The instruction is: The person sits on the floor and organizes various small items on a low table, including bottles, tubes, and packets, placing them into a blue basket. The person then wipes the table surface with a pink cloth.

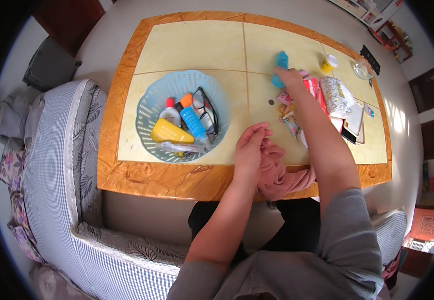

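Observation:
My right hand (291, 78) reaches across the table, its fingers around the lower part of a blue plastic bottle (282, 60). Nearer to me, my left hand (252, 140) is half curled beside a crumpled pink cloth (282, 174), which hangs over the table's front edge. Whether the left fingers grip the cloth I cannot tell. To the left stands a light blue perforated plastic basket (147, 101). It holds a yellow container (170, 132), a blue tube (194, 122), a white bottle with a red cap (170, 112) and black-framed eyeglasses (211, 108).
Right of my right forearm lie a patterned tissue pack (335, 96), phone-like flat items (353, 122) and small wrapped packets (291, 122). A yellow tub with a white lid (329, 63) and a glass ashtray (362, 70) stand farther back. A checked sofa (48, 157) borders the left.

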{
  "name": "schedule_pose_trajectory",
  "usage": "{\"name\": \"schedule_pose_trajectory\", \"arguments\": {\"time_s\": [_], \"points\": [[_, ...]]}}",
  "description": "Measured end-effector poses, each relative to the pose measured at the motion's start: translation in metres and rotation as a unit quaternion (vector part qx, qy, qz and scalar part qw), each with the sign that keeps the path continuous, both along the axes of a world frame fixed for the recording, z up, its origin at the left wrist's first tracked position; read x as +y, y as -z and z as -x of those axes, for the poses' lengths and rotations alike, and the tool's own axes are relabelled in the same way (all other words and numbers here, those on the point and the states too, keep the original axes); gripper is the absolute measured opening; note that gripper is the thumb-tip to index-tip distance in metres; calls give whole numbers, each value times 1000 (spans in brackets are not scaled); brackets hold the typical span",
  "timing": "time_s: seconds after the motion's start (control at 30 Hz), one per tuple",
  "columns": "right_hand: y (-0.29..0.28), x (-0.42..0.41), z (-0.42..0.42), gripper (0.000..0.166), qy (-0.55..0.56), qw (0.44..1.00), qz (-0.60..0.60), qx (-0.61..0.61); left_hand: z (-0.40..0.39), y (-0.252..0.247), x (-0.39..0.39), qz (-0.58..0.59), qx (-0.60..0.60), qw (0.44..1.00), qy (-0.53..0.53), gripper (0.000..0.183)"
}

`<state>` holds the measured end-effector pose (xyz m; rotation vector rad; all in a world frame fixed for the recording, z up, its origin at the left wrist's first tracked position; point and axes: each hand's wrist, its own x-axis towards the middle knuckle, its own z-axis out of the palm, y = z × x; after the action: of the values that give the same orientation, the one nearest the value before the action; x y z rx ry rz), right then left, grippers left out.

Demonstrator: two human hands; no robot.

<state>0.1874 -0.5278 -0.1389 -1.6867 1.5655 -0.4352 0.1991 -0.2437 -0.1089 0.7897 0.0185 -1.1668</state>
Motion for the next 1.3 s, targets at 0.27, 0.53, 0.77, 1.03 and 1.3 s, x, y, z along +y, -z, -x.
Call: {"name": "schedule_pose_trajectory", "arguments": {"time_s": [0.27, 0.53, 0.77, 1.03, 1.3], "points": [[-95, 139, -6, 37, -176, 911, -144, -344, -3, 0, 3, -11, 14, 999, -42, 20], [-94, 211, -48, 55, -421, 858, -109, -273, -1, 13, -2, -15, 24, 998, -48, 22], [-97, 233, -52, 58, -415, 848, -122, -306, -1, 5, 2, -2, 30, 996, -86, 28], [-125, 206, 47, 52, -345, 881, 128, -296, -9, -7, 7, 155, 148, 976, 26, 56], [-149, 229, 156, 60, -234, 859, -18, -455, 24, -11, 12, 286, 46, 908, 303, 53]]}}
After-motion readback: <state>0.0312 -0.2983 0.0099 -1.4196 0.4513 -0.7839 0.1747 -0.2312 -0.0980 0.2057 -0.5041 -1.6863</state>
